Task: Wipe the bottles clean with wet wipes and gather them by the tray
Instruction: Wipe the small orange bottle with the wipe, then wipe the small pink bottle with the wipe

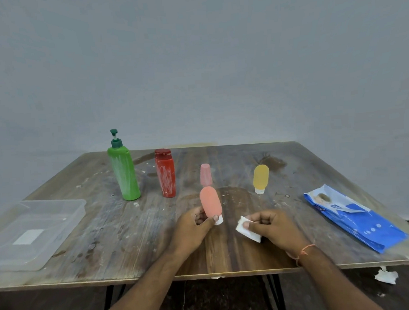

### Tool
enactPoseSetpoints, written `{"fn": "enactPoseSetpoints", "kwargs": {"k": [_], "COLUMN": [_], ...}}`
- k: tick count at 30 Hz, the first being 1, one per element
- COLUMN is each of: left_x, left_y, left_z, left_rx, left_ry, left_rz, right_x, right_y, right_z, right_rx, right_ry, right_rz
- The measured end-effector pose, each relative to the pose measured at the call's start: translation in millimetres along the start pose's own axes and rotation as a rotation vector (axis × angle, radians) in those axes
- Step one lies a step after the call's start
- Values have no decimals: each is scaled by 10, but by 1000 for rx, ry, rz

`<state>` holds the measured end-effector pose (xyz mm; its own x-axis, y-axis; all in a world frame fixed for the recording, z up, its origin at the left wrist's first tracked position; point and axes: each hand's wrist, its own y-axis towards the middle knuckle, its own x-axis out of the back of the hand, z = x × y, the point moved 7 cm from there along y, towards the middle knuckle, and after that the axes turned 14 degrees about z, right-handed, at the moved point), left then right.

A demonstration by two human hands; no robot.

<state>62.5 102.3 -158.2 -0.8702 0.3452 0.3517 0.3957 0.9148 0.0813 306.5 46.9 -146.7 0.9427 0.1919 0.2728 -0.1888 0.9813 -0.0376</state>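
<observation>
Nearest us, our left hand [193, 223] grips the orange bottle [210, 204] above the table [137, 239]; our right hand [271, 224] pinches a folded wet wipe [246, 231] just beside it. Wiping is underway; next, we judge, comes placing it by the tray [34, 232], well apart.

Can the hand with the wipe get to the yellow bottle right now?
Probably yes. The right hand has bare table between it and the yellow bottle, with nothing in the way. But its fingers already hold the wipe.

Left hand [194, 223] holds orange bottle [211, 204]; right hand [272, 224] pinches wipe [246, 232]
</observation>
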Motion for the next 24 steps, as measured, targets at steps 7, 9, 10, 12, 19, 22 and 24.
{"fn": "enactPoseSetpoints", "kwargs": {"k": [7,9,10,12,19,22,24], "left_x": [-184,-254,-292,-371,-486,-472,-482], "left_y": [533,709,809,990,1413,1508,1538], "left_z": [-266,-356,-376,-399,-361,-271,-258], "left_rx": [-33,-44,-41,-29,4,22,14], "left_ry": [157,224,264,332,510,491,485], "left_rz": [61,69,69,75,87,82,86], "right_x": [209,195,203,224,258,266,269], "right_y": [-165,-150,-151,-149,-106,-90,-80], "right_z": [-107,-104,-102,-113,-142,-153,-160], "right_rx": [15,29,35,49,68,81,87], "right_ry": [4,-34,-40,-30,-14,-7,-4], "right_rz": [-47,-45,-45,-45,-29,-21,-21]}}
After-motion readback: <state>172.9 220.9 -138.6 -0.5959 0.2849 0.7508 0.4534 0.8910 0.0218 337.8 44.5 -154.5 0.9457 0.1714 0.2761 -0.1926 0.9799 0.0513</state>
